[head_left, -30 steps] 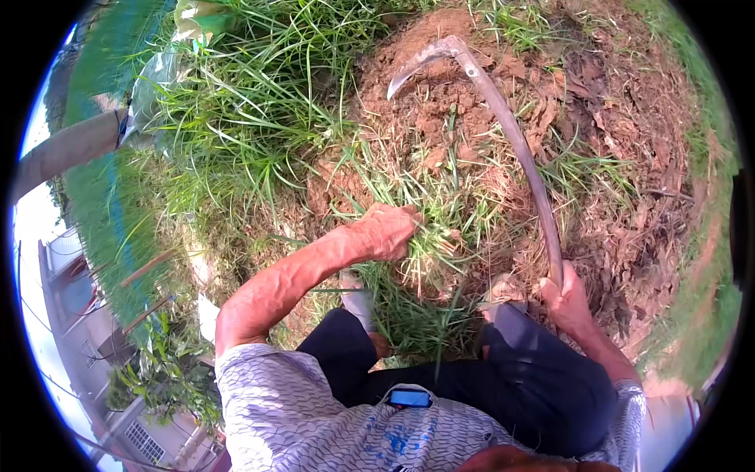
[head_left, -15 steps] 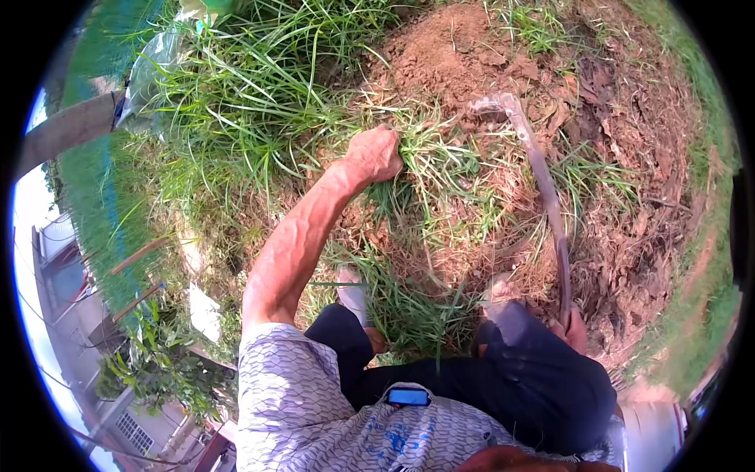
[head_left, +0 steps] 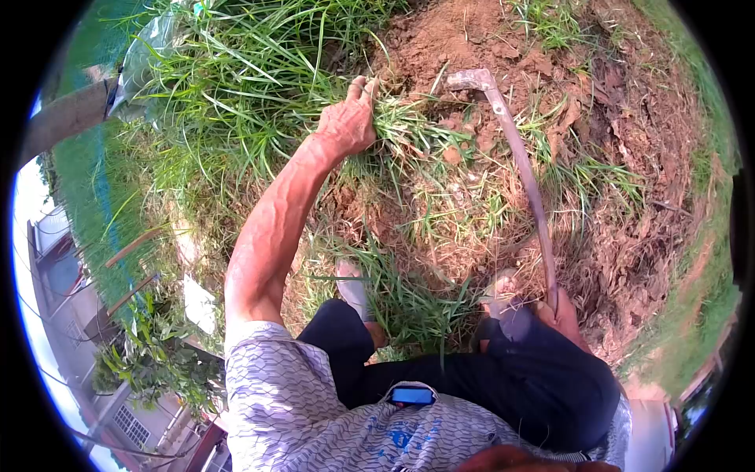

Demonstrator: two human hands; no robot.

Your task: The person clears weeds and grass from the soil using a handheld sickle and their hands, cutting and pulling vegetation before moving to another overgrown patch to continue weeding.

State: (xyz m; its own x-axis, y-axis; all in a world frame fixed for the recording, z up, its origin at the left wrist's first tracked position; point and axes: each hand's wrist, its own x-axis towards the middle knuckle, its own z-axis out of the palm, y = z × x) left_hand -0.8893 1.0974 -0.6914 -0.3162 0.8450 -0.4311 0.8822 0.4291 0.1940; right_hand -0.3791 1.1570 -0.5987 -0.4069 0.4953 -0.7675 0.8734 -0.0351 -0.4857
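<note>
sickle [head_left: 515,141], held in my right hand [head_left: 562,315], whose grip is wrapped round its near end just beside my right knee. closest to me are my patterned shirt [head_left: 291,393], a small device with a blue face [head_left: 413,395] at its front, and my dark trousers [head_left: 543,385]. just beyond them, between the legs, lies a heap of long green grass [head_left: 417,307]. from my right hand the sickle reaches away over the right side of the ground, past dry brown litter [head_left: 629,259], and its head bends left over red soil [head_left: 436,39] near the far edge; i cannot tell whether the tip touches. farther out than my right hand, my left hand [head_left: 346,122] is down at the soil's left edge, two fingers stretched out and apart, against pale cut blades [head_left: 409,130]; i cannot tell whether that grip is closed on any. beside it stands a tall green clump [head_left: 252,94]. farthest off, to the left, are a post [head_left: 67,126] and green netting [head_left: 94,204].
</note>
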